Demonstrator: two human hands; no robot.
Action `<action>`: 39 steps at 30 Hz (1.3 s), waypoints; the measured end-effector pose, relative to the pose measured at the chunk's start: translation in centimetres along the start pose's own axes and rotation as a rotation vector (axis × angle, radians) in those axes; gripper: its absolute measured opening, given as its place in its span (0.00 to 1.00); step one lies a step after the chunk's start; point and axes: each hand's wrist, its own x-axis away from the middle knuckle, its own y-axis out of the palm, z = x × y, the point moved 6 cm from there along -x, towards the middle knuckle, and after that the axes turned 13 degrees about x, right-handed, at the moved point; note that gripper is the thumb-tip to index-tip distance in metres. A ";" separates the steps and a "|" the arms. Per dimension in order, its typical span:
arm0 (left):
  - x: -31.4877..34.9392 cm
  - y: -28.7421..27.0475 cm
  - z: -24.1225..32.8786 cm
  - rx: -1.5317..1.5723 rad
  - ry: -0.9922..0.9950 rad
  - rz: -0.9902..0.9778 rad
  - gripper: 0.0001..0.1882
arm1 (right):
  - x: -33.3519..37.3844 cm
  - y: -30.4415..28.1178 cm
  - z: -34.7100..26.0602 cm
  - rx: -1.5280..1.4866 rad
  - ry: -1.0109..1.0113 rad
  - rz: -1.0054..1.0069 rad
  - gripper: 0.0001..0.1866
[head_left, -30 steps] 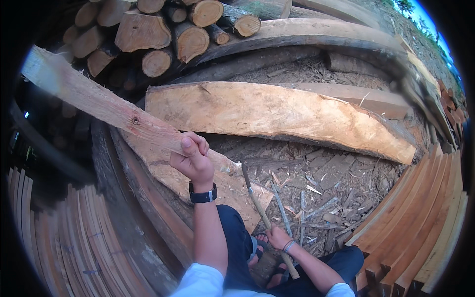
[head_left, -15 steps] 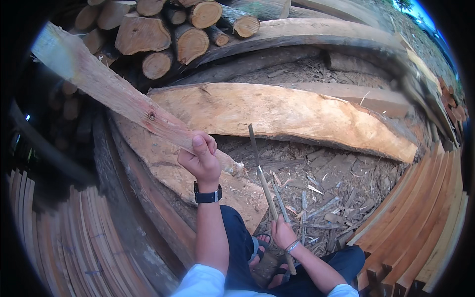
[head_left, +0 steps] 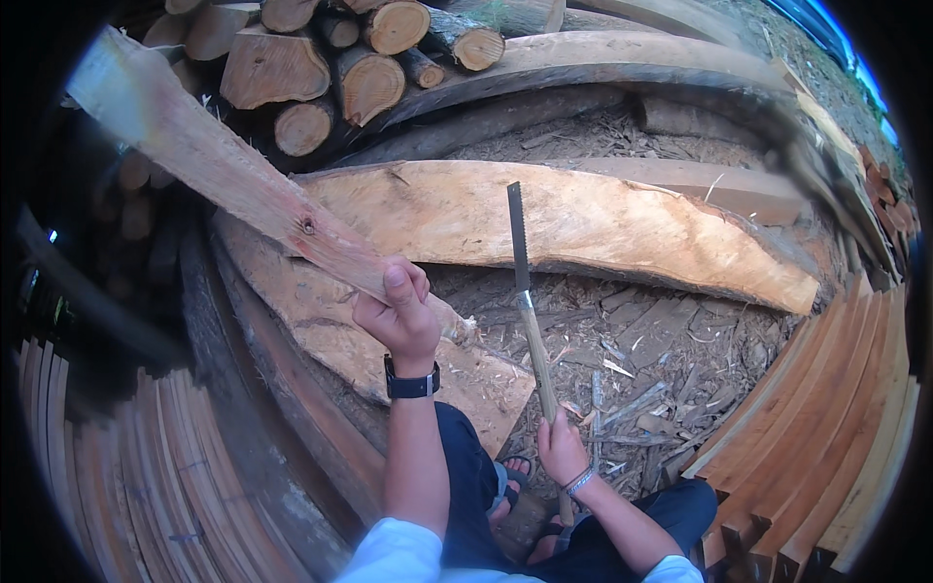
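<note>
My left hand [head_left: 397, 309] is closed on the lower end of a rough wooden plank [head_left: 233, 170], thumb on top. The plank slants up to the far left, and a dark knot shows on its face. In my right hand [head_left: 563, 449] is a saw [head_left: 534, 340] with a long wooden handle, gripped low, its narrow toothed blade pointing up and away from me. The blade stands apart from the plank, in front of a large pale wood slab [head_left: 583, 219]. Another flat slab [head_left: 326, 316] lies beneath my left hand.
Cut logs [head_left: 371, 85] are piled at the far left. Stacks of sawn boards stand at the left [head_left: 165, 476] and right [head_left: 807, 428]. Bark and wood chips [head_left: 671, 360] cover the ground before my feet. A long curved timber [head_left: 622, 53] lies across the back.
The saw has swung upward and slightly right, and its blade has turned so the teeth now show. My left hand and the plank have hardly moved.
</note>
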 end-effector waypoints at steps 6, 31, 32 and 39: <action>0.1 1.2 -0.5 0.035 0.002 0.014 0.24 | 1.3 10.8 9.0 0.239 0.025 -0.252 0.15; -3.3 -11.6 0.0 0.195 -0.194 0.176 0.32 | 0.1 1.0 3.9 -0.131 0.036 -0.026 0.14; -3.3 -12.0 0.2 0.180 -0.190 0.212 0.32 | 0.4 0.8 3.0 -0.145 0.025 -0.040 0.14; -3.2 -11.7 0.2 0.134 -0.162 0.260 0.33 | 1.5 5.2 4.7 -0.019 -0.003 -0.161 0.14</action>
